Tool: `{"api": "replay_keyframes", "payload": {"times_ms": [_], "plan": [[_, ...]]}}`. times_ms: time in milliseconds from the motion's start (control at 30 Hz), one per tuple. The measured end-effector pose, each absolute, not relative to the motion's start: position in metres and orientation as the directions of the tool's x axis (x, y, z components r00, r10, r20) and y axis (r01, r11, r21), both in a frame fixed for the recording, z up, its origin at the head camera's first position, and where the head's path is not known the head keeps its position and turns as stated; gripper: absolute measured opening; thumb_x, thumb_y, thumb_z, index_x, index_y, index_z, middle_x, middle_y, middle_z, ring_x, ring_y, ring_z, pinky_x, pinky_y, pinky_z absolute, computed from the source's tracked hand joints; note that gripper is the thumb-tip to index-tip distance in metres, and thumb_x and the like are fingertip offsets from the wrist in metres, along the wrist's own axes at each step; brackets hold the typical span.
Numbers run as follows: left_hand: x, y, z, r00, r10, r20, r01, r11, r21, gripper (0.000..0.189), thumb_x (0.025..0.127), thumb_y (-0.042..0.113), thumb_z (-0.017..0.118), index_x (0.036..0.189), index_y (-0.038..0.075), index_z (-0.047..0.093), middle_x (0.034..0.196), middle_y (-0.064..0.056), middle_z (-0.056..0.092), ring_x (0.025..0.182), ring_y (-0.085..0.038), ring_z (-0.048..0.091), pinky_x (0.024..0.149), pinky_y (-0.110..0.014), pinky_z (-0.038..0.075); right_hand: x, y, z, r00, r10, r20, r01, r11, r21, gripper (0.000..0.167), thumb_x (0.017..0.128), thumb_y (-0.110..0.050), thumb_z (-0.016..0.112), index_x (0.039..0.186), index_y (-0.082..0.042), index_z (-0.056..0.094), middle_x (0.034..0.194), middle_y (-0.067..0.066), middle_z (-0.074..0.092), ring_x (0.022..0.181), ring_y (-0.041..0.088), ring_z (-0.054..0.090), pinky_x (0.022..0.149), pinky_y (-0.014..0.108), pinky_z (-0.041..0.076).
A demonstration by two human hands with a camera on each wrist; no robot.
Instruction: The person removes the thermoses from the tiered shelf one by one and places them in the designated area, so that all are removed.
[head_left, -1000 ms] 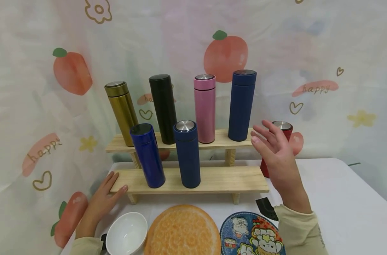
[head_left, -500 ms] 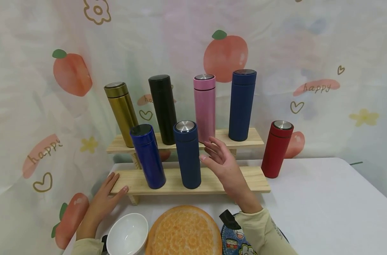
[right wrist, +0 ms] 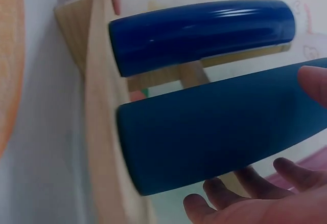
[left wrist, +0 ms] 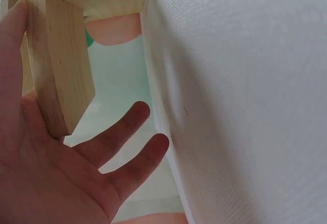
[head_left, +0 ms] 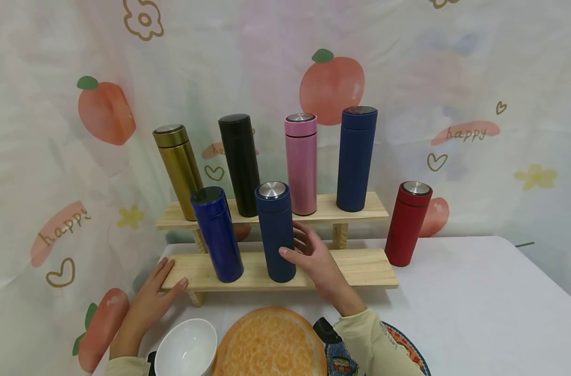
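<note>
My right hand (head_left: pixel 316 263) is at the right side of a matte navy thermos (head_left: pixel 276 235) on the lower shelf. Its thumb lies across the front of the thermos, and the fingers (right wrist: pixel 217 191) reach along the far side, their tips at its edge. Firm contact cannot be made out. The navy thermos stands upright beside a glossy blue thermos (head_left: pixel 217 235). My left hand (head_left: pixel 149 300) rests on the left end of the lower wooden shelf (head_left: pixel 351 269); in the left wrist view two straight fingers (left wrist: pixel 138 165) extend below the board.
Gold (head_left: pixel 177 172), black (head_left: pixel 239 167), pink (head_left: pixel 301 167) and navy (head_left: pixel 357 159) thermoses line the upper shelf (head_left: pixel 375 206). A red thermos (head_left: pixel 408 224) stands on the table at right. In front are a white bowl (head_left: pixel 187 344), a round bread-patterned mat (head_left: pixel 272 344) and a cartoon mat (head_left: pixel 407 342).
My right hand has moved left from in front of the red thermos to the lower shelf's navy thermos. The left hand has stayed on the shelf end.
</note>
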State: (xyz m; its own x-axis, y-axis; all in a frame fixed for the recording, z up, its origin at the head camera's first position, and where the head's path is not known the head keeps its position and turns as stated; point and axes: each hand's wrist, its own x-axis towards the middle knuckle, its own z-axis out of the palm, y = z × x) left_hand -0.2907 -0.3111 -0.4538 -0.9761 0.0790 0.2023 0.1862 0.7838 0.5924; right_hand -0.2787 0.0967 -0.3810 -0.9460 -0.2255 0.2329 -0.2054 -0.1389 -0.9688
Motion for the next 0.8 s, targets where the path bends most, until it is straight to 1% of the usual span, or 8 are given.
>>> {"api": "replay_keyframes", "payload": {"times_ms": [267,433,667,800], "plan": [[-0.292,-0.310,-0.455,-0.975,0.082,0.207,0.192,0.781,0.595,0.083,0.105,0.047,0.066,0.164,-0.003,0.035,0.172,-0.028,0.022,0.155,-0.055,0.024,0.117,-0.074,0.027,-0.286,0.090,-0.393,-0.953,-0.230,0.197,-0.177,-0.107,-0.978,0.079,0.098,-0.011,0.075,0.166,-0.006,0.034,0.163,0.026,0.041,0.149,0.045,0.043,0.118,0.061,0.037],[-0.292,-0.309,-0.456,-0.974,0.081,0.209,0.194,0.778,0.598,0.083,0.105,0.046,0.067,0.164,-0.003,0.036,0.173,-0.028,0.022,0.155,-0.055,0.024,0.117,-0.074,0.027,-0.289,0.089,-0.398,-0.959,-0.213,0.186,-0.170,-0.094,-0.981,0.081,0.097,-0.009,0.076,0.167,-0.009,0.034,0.163,0.025,0.042,0.147,0.045,0.046,0.117,0.062,0.039],[-0.292,-0.310,-0.454,-0.975,0.085,0.205,0.194,0.776,0.600,0.083,0.105,0.047,0.066,0.165,-0.002,0.035,0.173,-0.027,0.021,0.155,-0.055,0.023,0.117,-0.074,0.026,-0.291,0.085,-0.398,-0.965,-0.190,0.183,-0.180,-0.035,-0.983,0.086,0.094,-0.011,0.081,0.167,-0.009,0.034,0.162,0.025,0.045,0.143,0.045,0.050,0.115,0.064,0.041],[-0.290,-0.312,-0.454,-0.974,0.084,0.208,0.196,0.774,0.603,0.083,0.105,0.045,0.067,0.165,-0.002,0.035,0.173,-0.027,0.021,0.155,-0.055,0.023,0.116,-0.074,0.027,-0.291,0.084,-0.396,-0.965,-0.183,0.186,-0.187,-0.012,-0.982,0.086,0.093,-0.012,0.083,0.166,-0.009,0.037,0.161,0.025,0.046,0.141,0.045,0.052,0.113,0.064,0.043]]}}
